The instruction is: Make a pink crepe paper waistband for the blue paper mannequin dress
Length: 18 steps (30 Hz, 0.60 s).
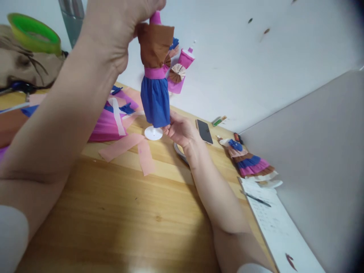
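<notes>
A small dress form wears a paper dress with a brown top (155, 45), a pink waistband (155, 73) and a gathered blue skirt (155, 100). Below the skirt its round white base (153, 133) shows, lifted over the table. My left hand (133, 26) is closed around the pink neck (155, 18) of the form; its fingertips are mostly out of sight. Down at the skirt's lower right edge, my right hand (182, 131) has its fingers closed on the hem, partly hidden behind it.
Peach paper strips (122, 147) and pink crepe paper (105, 125) lie on the wooden table (127, 212). A tape roll (179, 151) sits by my right wrist, a phone (204, 131) behind. At right lie a striped paper dress (250, 161), a pen (258, 200) and a white board (280, 223).
</notes>
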{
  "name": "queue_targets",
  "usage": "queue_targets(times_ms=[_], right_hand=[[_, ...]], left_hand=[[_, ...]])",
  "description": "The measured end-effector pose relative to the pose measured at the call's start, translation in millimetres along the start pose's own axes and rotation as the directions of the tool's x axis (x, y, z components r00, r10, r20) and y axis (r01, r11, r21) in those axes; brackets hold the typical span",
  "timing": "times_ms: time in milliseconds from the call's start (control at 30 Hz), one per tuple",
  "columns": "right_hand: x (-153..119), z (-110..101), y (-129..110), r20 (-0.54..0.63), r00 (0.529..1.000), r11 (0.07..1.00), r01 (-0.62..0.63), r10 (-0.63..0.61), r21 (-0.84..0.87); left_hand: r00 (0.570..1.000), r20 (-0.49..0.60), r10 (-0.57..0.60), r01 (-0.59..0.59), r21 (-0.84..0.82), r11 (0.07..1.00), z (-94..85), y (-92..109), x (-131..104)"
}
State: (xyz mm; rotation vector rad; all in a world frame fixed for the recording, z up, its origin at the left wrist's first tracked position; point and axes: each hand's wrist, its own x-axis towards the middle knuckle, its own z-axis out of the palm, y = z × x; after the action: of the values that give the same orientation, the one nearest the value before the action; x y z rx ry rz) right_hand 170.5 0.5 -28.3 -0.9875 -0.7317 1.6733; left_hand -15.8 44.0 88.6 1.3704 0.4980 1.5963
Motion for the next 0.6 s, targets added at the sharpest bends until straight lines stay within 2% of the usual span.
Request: queue_targets(times_ms=[67, 100, 200, 300, 467, 533, 600], right_hand=[[3, -4, -1, -0.027, 1.000, 0.999, 0.002, -0.001, 0.055], [5, -6, -1, -0.042, 0.999, 0.997, 0.004, -0.001, 0.079], [11, -13, 0, -0.063, 0.998, 0.995, -0.001, 0.007, 0.096], [17, -22, 4, -0.032, 1.000, 1.000, -0.001, 0.000, -0.005], [25, -33, 10, -0.010, 1.000, 0.997, 0.015, -0.016, -0.076], [25, -34, 10, -0.018, 1.000, 0.997, 0.009, -0.010, -0.071], [23, -34, 9, -0.020, 1.000, 0.998, 0.000, -0.002, -0.071]], left_hand=[[0.976, -0.031, 0.213, -0.208, 0.132, 0.969, -1.2, -6, 3], [0.962, -0.029, 0.273, -0.264, 0.181, 0.947, -2.1, -10, 5], [0.960, -0.001, 0.279, -0.270, 0.244, 0.931, -3.3, -20, 10], [0.973, -0.014, 0.232, -0.216, 0.307, 0.927, 0.7, -26, 10], [0.973, -0.003, 0.232, -0.220, 0.316, 0.923, 14.0, -20, -6], [0.967, 0.055, 0.247, -0.251, 0.320, 0.913, 16.5, -19, -7], [0.944, 0.133, 0.303, -0.330, 0.305, 0.894, 15.8, -26, 2]])
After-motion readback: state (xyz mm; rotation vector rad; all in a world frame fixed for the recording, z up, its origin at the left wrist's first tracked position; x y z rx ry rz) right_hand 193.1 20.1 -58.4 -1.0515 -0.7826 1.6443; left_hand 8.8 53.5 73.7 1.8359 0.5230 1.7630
